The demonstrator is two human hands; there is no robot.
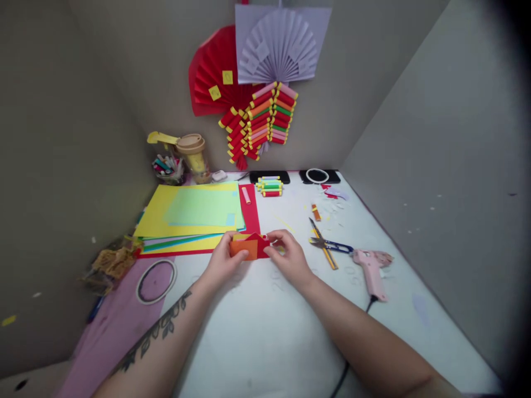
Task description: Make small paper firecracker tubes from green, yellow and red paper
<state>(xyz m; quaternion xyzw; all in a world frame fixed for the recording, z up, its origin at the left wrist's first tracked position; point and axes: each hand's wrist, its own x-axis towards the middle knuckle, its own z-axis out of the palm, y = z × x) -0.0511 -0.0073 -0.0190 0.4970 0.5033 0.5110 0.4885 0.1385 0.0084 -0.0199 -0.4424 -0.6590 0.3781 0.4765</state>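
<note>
My left hand (222, 261) pinches a small orange paper piece (244, 251) between thumb and fingers. A yellow paper edge shows just behind it. My right hand (289, 258) grips a red paper piece (262, 250) with a pointed, folded-looking top. The orange and red pieces overlap in front of me, just above the table; I cannot tell whether they are joined. Behind them, several small rolled paper tubes (270, 187) lie in a pile, red, green and pale. A single pink tube (246, 195) rests on the red sheet.
Coloured paper sheets (191, 207) are stacked at left, near a tape roll (143, 296). At right lie thread snips (338, 246), a craft knife (329, 255) and a pink glue gun (371, 271) with its cord. A tumbler (198, 160) stands behind; paper fans (280, 47) hang on the wall.
</note>
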